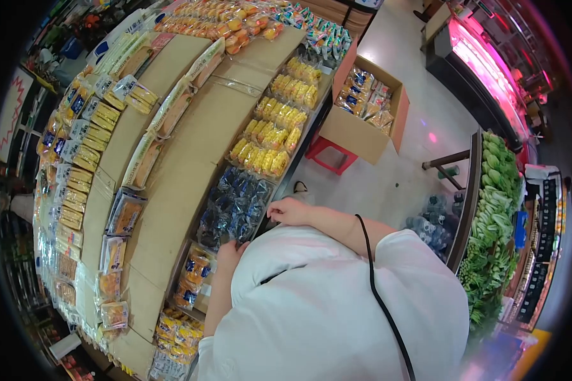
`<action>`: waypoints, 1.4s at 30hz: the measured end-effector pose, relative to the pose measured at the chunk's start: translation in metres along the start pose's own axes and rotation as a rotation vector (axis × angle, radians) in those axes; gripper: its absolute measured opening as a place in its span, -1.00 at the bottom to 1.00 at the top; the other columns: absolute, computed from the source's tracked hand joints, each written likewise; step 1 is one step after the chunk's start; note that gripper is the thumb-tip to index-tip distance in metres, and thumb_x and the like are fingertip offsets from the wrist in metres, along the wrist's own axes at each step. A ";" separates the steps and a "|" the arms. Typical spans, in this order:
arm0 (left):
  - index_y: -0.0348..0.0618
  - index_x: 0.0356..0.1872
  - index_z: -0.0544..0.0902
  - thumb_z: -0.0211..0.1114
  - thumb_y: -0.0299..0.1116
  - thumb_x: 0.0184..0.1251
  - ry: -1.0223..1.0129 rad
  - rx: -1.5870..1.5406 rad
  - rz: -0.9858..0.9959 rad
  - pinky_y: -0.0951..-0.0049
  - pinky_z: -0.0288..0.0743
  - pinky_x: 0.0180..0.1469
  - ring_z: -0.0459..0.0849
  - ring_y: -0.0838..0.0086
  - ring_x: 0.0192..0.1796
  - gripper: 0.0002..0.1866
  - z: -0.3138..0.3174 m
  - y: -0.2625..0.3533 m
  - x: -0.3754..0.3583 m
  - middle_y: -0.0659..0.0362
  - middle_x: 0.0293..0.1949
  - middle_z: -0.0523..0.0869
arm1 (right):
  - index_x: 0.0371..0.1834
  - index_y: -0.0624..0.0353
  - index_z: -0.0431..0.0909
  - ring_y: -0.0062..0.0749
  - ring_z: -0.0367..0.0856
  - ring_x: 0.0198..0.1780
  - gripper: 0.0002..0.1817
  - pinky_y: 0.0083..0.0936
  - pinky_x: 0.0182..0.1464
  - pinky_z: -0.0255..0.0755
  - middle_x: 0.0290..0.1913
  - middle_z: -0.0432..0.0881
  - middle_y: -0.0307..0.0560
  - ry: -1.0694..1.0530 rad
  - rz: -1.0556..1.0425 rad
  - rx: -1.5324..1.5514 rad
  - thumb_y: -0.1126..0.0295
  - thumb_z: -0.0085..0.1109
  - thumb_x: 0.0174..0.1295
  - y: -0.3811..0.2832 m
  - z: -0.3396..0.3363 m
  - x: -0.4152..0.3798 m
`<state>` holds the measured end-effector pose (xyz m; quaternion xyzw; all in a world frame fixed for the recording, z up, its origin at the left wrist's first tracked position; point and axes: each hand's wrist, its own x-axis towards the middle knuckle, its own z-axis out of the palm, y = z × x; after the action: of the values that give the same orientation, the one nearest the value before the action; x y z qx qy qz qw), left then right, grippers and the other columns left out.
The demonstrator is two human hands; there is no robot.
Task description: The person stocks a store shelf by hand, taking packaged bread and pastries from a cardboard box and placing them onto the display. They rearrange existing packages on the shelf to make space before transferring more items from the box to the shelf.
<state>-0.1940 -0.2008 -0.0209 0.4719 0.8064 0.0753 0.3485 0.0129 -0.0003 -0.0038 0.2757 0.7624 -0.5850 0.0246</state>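
The left hand touches the near edge of the dark blue packets on the display table; whether it grips one cannot be told. The right hand, loosely curled and holding nothing, rests just right of these packets. Yellow packets lie beyond them.

Left hand and right hand at dark blue snack packets, grip unclear, yellow packets beyond

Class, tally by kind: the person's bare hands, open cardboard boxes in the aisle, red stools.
bare hands: 2, left hand and right hand
open brown cardboard box of packets: 1
red plastic stool: 1
Total: 4
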 end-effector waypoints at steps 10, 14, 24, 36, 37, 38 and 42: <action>-0.19 -0.32 0.67 0.25 -0.24 0.32 0.213 0.043 0.067 0.06 0.54 -0.17 0.69 -0.03 -0.22 -0.79 0.020 -0.019 -0.010 -0.10 -0.31 0.72 | -0.11 0.15 0.59 -0.48 0.68 -0.24 -0.81 -0.48 -0.16 0.56 -0.27 0.73 -0.17 -0.014 0.068 -0.029 0.33 0.06 0.34 0.005 0.013 -0.010; -0.19 -0.18 0.63 0.17 -0.36 0.40 0.467 -0.126 0.241 0.08 0.54 -0.12 0.67 -0.04 -0.15 -0.85 -0.003 -0.009 -0.034 -0.11 -0.21 0.70 | -0.13 0.13 0.62 -0.36 0.70 -0.20 -0.82 -0.44 -0.10 0.54 -0.30 0.72 -0.13 0.035 0.029 0.035 0.33 0.13 0.29 0.019 0.018 -0.005; -0.28 -0.12 0.57 0.11 -0.36 0.52 0.123 -0.794 0.175 0.43 0.60 -0.17 0.70 0.47 -0.22 -0.83 -0.026 0.017 -0.030 0.13 -0.31 0.69 | 0.23 0.09 0.48 -0.43 0.62 -0.04 -0.48 -0.48 -0.01 0.52 -0.03 0.67 -0.13 -0.096 -0.154 0.286 0.33 0.40 0.19 -0.051 0.028 0.004; -0.28 -0.16 0.60 0.21 -0.16 0.38 0.453 -0.026 -0.018 0.09 0.56 -0.17 0.67 -0.03 -0.24 -0.68 0.012 -0.015 -0.008 -0.13 -0.29 0.67 | 0.17 0.22 0.44 -0.62 0.57 -0.08 -0.55 -0.60 -0.04 0.47 -0.08 0.63 -0.24 0.164 0.147 0.635 0.35 0.35 0.26 0.012 0.018 0.004; -0.27 -0.17 0.60 0.22 -0.16 0.38 0.400 0.008 -0.016 0.07 0.56 -0.18 0.67 -0.03 -0.24 -0.69 0.015 -0.019 -0.002 -0.13 -0.29 0.67 | 0.17 0.23 0.43 -0.61 0.57 -0.08 -0.55 -0.59 -0.04 0.47 -0.08 0.63 -0.24 0.183 0.154 0.648 0.36 0.34 0.27 0.012 0.014 0.002; -0.25 -0.18 0.60 0.22 -0.17 0.38 0.348 0.040 -0.010 0.05 0.55 -0.19 0.67 -0.03 -0.23 -0.70 0.022 -0.027 0.007 -0.12 -0.29 0.67 | 0.18 0.23 0.42 -0.61 0.57 -0.08 -0.55 -0.59 -0.04 0.47 -0.09 0.63 -0.25 0.205 0.160 0.659 0.36 0.33 0.28 0.012 0.010 0.000; -0.23 -0.29 0.61 0.27 -0.14 0.34 0.268 -0.012 0.035 0.08 0.52 -0.17 0.65 -0.04 -0.18 -0.70 0.019 -0.028 0.019 -0.09 -0.22 0.67 | 0.17 0.21 0.43 -0.61 0.57 -0.09 -0.59 -0.59 -0.02 0.47 -0.11 0.62 -0.28 0.218 0.163 0.735 0.37 0.30 0.30 0.011 0.004 -0.006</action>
<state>-0.2077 -0.2045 -0.0566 0.4697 0.8368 0.1484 0.2392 0.0213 -0.0048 -0.0124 0.3865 0.4756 -0.7824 -0.1107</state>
